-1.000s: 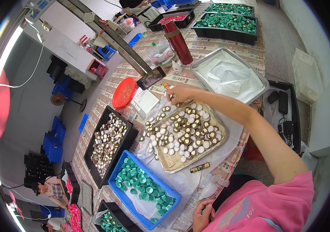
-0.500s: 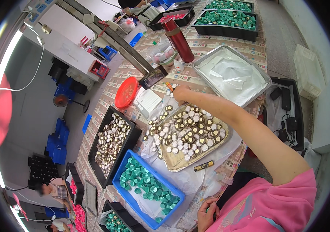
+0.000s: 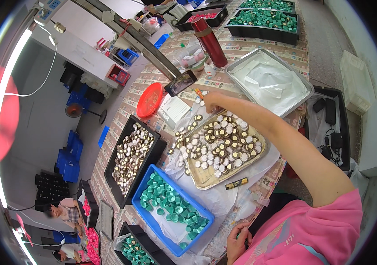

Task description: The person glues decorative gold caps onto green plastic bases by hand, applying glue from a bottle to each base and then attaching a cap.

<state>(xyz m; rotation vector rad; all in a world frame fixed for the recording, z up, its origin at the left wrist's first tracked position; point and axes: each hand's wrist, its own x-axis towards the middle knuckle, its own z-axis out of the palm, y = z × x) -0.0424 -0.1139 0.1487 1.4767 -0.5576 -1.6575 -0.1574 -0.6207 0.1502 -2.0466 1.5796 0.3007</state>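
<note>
I see a black tray (image 3: 156, 150) of small discs (image 3: 133, 150), then a blue bin (image 3: 151, 221) of green cups (image 3: 173, 205). The right hand (image 3: 212, 101) reaches over the far edge of 1 gold tray (image 3: 201, 179) heaped with white-and-gold discs (image 3: 219, 143); fingertips hidden, I cannot tell its grip. The left hand (image 3: 238, 242) curls near the table edge, contents unclear to me.

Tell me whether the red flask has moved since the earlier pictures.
No, the red flask holds the same place relative to the silver tray; only the view shifted.
</note>
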